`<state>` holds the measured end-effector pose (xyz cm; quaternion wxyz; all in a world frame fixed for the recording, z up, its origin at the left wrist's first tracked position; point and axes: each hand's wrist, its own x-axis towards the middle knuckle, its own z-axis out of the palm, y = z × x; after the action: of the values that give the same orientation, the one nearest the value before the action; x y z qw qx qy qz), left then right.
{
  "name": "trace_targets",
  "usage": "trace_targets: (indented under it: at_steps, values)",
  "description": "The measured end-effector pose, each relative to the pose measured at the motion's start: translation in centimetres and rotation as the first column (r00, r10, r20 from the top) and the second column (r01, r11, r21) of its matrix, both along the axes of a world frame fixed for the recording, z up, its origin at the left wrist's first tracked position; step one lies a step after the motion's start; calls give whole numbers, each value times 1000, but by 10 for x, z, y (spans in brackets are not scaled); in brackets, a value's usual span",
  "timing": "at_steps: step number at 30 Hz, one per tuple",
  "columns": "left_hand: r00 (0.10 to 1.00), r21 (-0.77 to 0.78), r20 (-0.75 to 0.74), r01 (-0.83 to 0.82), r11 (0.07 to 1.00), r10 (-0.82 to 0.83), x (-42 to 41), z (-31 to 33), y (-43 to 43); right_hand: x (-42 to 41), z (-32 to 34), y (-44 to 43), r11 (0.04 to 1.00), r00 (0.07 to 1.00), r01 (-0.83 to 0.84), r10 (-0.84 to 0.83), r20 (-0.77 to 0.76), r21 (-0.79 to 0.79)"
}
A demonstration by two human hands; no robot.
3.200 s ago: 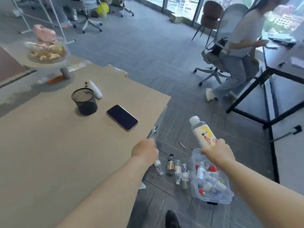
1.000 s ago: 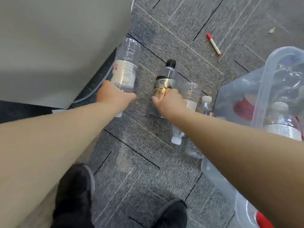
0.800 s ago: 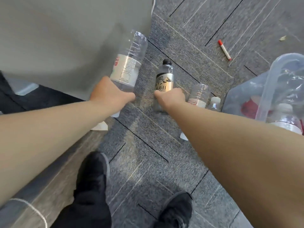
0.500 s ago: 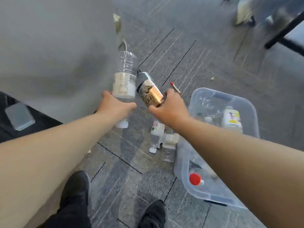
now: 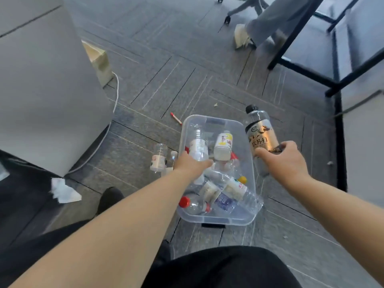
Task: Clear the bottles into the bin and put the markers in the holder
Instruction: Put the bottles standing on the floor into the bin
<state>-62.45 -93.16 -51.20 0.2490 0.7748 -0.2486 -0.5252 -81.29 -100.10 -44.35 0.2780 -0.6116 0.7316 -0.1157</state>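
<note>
A clear plastic bin (image 5: 247, 218) sits on the carpet and holds several empty bottles. My left hand (image 5: 190, 164) grips a clear bottle with a white label (image 5: 199, 146) over the bin's left side. My right hand (image 5: 285, 161) is shut on a bottle with a gold label and black cap (image 5: 260, 136), held upright just past the bin's right rim. Two small clear bottles (image 5: 159, 160) lie on the floor left of the bin. A red-capped marker (image 5: 176, 118) lies on the carpet beyond the bin's far left corner.
A grey table side panel (image 5: 47, 90) stands at the left with a white cable (image 5: 115, 94) running down it. Crumpled tissue (image 5: 62, 191) lies at its foot. A seated person's legs (image 5: 268, 19) and black desk legs (image 5: 311, 65) are at the far right.
Both hands lifted their bottles off the floor and carried them right; the left bottle is now over the bin, the right one beside its right rim. My view swung up.
</note>
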Motion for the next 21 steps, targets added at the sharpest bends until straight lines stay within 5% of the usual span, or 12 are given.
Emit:
trace_targets:
  at_steps: [6, 11, 15, 21]
  values:
    - [981, -34, 33, 194, 980, -193, 16, 14, 12, 9, -28, -3, 972, 984, 166, -175, 42, 165]
    - [966, -16, 221, 143, 990, -136, 35, 1, 3, 21, -86, -4, 963, 995, 95, -85, -51, 252]
    - [965, 40, 261, 10, 999, -19, 60, -15, 10, 24, -89, 3, 994, 990, -21, 35, -136, 107]
    - [928, 162, 372, -63, 985, -1, 103, -58, 33, 99, -71, 27, 959, 946, -283, 281, 161, -9]
